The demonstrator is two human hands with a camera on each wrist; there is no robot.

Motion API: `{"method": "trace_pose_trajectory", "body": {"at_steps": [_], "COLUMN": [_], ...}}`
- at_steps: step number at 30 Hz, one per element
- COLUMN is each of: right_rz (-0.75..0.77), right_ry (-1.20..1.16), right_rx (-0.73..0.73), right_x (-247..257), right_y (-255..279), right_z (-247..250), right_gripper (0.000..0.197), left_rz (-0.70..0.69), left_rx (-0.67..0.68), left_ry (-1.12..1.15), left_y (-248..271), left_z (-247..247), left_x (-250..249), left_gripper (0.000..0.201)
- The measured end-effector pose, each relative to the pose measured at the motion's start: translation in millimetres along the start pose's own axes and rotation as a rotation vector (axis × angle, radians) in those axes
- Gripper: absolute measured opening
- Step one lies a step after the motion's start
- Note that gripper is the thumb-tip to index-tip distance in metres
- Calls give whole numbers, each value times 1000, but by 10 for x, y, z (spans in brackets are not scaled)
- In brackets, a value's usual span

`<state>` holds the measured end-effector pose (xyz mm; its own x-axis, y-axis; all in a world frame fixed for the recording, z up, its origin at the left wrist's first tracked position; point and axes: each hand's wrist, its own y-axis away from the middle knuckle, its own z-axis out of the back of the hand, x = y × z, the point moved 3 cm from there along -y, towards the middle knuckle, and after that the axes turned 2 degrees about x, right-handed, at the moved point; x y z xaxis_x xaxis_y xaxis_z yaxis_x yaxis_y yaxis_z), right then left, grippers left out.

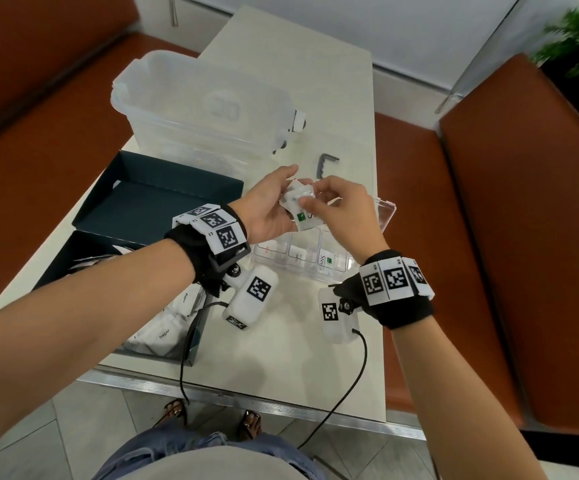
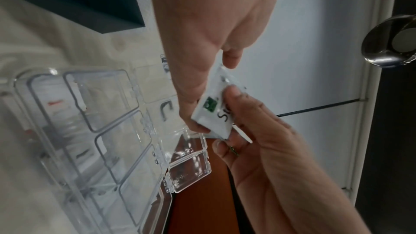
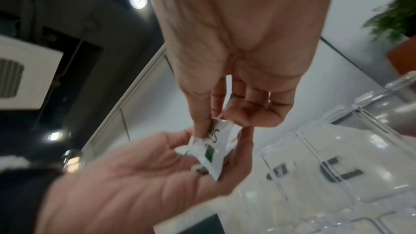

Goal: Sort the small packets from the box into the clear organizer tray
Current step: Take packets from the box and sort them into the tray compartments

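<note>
On the pale rectangular table (image 1: 333, 98): a big frosted plastic storage bin (image 1: 194, 109) at the far side, a dark teal cardboard box (image 1: 83, 271) of white packets at the near left, a clear compartmented organizer tray (image 1: 336, 265) lid-open at the right. Above the tray, held between both hands: a small stack of white sachets with green square logos (image 1: 303, 211), cradled in the curled left hand (image 1: 267, 209), top one pinched by right hand (image 1: 347, 209) thumb and fingers.
</note>
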<state>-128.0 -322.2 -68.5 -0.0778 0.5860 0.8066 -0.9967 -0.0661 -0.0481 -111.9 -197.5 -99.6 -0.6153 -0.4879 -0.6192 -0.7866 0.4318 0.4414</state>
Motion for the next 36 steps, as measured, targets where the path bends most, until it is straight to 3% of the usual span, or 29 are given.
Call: {"method": "trace_pose_trajectory", "body": {"at_steps": [6, 8, 13, 19, 25, 30, 36], "right_rz": [-172, -187, -168, -185, -228, -239, -208], "right_ry": [-391, -388, -226, -70, 364, 625, 873], "right_rx": [-121, -87, -94, -155, 113, 103, 132], "right_x": [-97, -123, -203, -494, -868, -959, -1085], "right_y": [-33, -31, -84, -207, -188, -119, -91], "right_z": [208, 228, 338, 553, 274, 16, -131], "right_gripper": [22, 23, 15, 12, 18, 25, 19], "left_rz": [-69, -110, -184, -173, -166, -160, -160], "left_rx": [12, 7, -12, -69, -146, -140, -136], "left_ry": [-145, -218, -373, -409, -395, -377, -384], "left_y": [-29, -47, -57, -40, -33, -15, -9], "left_z": [41, 39, 16, 126, 256, 251, 241], "left_x": [16, 32, 77, 97, 69, 75, 64], "left_gripper": [17, 23, 25, 7, 8, 9, 7]}}
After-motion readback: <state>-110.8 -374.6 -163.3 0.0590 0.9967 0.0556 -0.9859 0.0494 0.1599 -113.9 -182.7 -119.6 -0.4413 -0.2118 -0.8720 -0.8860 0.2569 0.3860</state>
